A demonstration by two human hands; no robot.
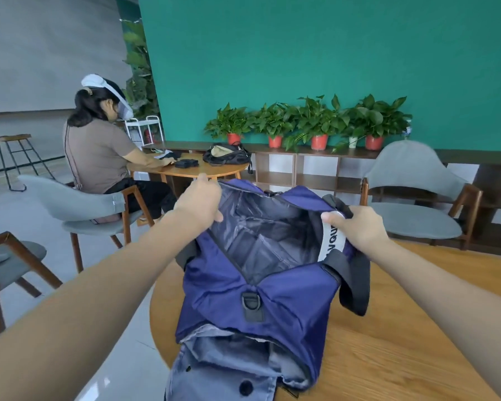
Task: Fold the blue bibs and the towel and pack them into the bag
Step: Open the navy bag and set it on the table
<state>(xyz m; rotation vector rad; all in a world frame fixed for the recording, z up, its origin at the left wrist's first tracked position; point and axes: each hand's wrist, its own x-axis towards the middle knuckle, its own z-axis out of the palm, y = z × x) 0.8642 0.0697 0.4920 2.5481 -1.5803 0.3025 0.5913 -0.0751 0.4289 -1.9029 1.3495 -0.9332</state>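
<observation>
Grey-blue cloth (pixel 226 369) with dark snaps lies nearest, on the bench (pixel 388 328) just in front of the bag (pixel 272 296) and partly under its near end — likely one of the bibs, waiting close by so it can go straight in; whether it is folded I cannot tell. No towel can be made out.

Behind it the bag, navy nylon, sits on the bench with its mouth pulled wide, the grey lining showing and nothing visible inside. It is held this way, I judge, to keep the soft sides from sagging shut before packing.

At the bag's left rim the left hand (pixel 198 202) is curled over the edge, fingers and thumb pinching the fabric and drawing it outward. At the right rim the right hand (pixel 359 227) grips the edge together with a white lettered strap (pixel 331 241), thumb on top, pulling the other way — a black handle (pixel 355 282) hangs loose below it.

Beyond the bag, another person (pixel 99 146) sits at a second table.
</observation>
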